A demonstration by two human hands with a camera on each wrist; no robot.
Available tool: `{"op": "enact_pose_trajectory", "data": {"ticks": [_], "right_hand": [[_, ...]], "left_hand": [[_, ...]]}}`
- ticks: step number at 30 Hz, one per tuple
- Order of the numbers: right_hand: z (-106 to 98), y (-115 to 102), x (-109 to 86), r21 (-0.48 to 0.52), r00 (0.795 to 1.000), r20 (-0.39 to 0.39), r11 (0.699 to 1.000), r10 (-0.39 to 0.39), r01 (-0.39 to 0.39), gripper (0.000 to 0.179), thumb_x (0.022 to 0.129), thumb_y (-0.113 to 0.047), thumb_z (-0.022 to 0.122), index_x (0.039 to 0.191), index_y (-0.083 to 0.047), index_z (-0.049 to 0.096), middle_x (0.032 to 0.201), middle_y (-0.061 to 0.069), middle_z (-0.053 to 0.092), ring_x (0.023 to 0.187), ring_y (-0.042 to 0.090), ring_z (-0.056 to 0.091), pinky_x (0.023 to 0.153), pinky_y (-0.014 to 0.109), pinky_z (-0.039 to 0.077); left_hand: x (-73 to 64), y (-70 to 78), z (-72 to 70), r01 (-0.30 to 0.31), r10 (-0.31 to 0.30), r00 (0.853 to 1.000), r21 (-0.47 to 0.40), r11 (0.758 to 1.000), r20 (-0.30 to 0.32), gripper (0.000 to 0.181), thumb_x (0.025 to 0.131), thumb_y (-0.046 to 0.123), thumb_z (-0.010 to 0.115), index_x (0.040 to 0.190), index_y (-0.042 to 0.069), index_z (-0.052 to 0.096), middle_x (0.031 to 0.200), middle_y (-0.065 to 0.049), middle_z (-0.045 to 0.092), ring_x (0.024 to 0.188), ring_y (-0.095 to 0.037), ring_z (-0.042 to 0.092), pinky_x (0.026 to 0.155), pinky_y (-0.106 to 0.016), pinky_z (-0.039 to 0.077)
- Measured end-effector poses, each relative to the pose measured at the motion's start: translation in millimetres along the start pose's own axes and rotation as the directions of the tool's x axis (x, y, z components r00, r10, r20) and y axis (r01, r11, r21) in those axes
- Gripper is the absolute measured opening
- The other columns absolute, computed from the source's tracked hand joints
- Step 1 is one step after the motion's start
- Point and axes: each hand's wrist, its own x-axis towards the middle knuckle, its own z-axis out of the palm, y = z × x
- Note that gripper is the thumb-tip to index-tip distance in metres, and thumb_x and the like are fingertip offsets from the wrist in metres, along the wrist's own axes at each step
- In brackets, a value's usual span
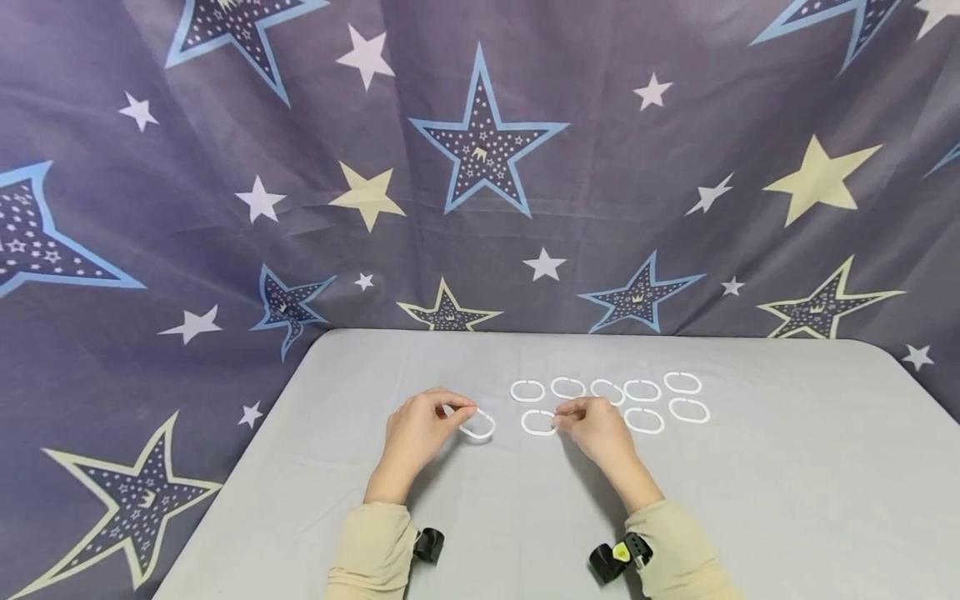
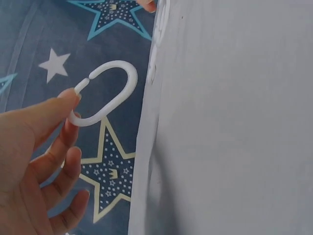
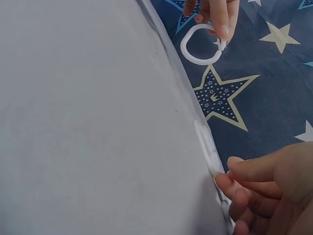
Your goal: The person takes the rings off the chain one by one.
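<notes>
Between thumb and forefinger my left hand (image 1: 422, 429) pinches a white oval plastic link (image 2: 128, 88), raised above the table. A small gap in the link's side shows in the left wrist view, where the other fingers are loosely bent. My right hand (image 1: 600, 429) is at the right end of a second white link (image 1: 531, 432), which lies on the table. Its thumb and forefinger close about that end, which they partly cover. In the right wrist view this link shows only as a thin edge by the fingertips (image 3: 225, 182).
Several more white oval links lie behind and right of my right hand, in two loose rows, among them one at the back left (image 1: 527, 382) and one at the right (image 1: 690, 419). Beyond the grey-covered table (image 1: 787, 500) hangs a star-patterned cloth (image 1: 585, 208).
</notes>
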Motion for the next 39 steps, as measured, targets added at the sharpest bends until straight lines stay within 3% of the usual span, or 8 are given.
{"op": "enact_pose_trajectory", "data": {"ticks": [9, 17, 22, 28, 39], "right_hand": [[4.1, -5.9, 13.1, 0.047, 1.000, 0.010, 0.999, -0.011, 0.011, 0.014, 0.087, -0.010, 0.069, 0.097, -0.004, 0.077, 0.074, 0.000, 0.071, 0.061, 0.011, 0.060, 0.062, 0.032, 0.047], [2.2, -8.8, 16.1, 0.025, 1.000, 0.011, 1.000, -0.010, 0.009, 0.016, 0.088, -0.013, 0.069, 0.099, -0.005, 0.077, 0.077, 0.000, 0.072, 0.066, 0.014, 0.062, 0.068, 0.036, 0.048], [-2.9, -14.1, 16.6, 0.012, 1.000, -0.004, 1.000, -0.003, 0.003, 0.018, 0.089, -0.016, 0.069, 0.101, -0.007, 0.077, 0.081, 0.002, 0.073, 0.075, 0.019, 0.064, 0.073, 0.041, 0.048], [-3.5, -17.9, 18.4, -0.001, 1.000, 0.008, 1.000, 0.003, -0.003, 0.018, 0.090, -0.018, 0.069, 0.102, -0.008, 0.077, 0.085, 0.003, 0.073, 0.076, 0.019, 0.064, 0.074, 0.041, 0.048], [-1.1, -18.1, 15.3, -0.009, 1.000, 0.012, 1.000, 0.003, -0.003, 0.016, 0.089, -0.017, 0.071, 0.102, -0.008, 0.077, 0.085, 0.002, 0.073, 0.075, 0.018, 0.065, 0.072, 0.040, 0.049]], "left_hand": [[13.4, -0.8, 0.2, 0.044, -0.043, 0.997, 0.021, 0.999, -0.058, 0.012, 0.085, 0.040, 0.077, 0.094, 0.032, 0.079, 0.080, 0.016, 0.069, 0.068, -0.004, 0.057, 0.062, -0.033, 0.044], [29.7, 5.4, 5.9, 0.102, -0.100, 0.994, 0.049, 0.994, -0.054, 0.010, 0.087, 0.037, 0.076, 0.092, 0.030, 0.079, 0.082, 0.016, 0.070, 0.072, -0.010, 0.063, 0.065, -0.037, 0.046], [48.8, 9.3, 9.5, 0.108, -0.105, 0.994, 0.094, 0.990, -0.039, 0.007, 0.086, 0.036, 0.077, 0.088, 0.030, 0.079, 0.078, 0.015, 0.069, 0.076, -0.014, 0.065, 0.068, -0.038, 0.047], [66.3, 4.0, 13.6, 0.099, -0.100, 0.995, 0.160, 0.982, -0.003, 0.005, 0.086, 0.031, 0.077, 0.086, 0.026, 0.079, 0.079, 0.012, 0.070, 0.077, -0.017, 0.065, 0.073, -0.042, 0.047], [70.1, -6.8, 21.2, 0.065, -0.076, 0.996, 0.223, 0.973, 0.040, 0.005, 0.085, 0.029, 0.078, 0.084, 0.024, 0.078, 0.082, 0.008, 0.073, 0.077, -0.021, 0.067, 0.072, -0.044, 0.047]]}}
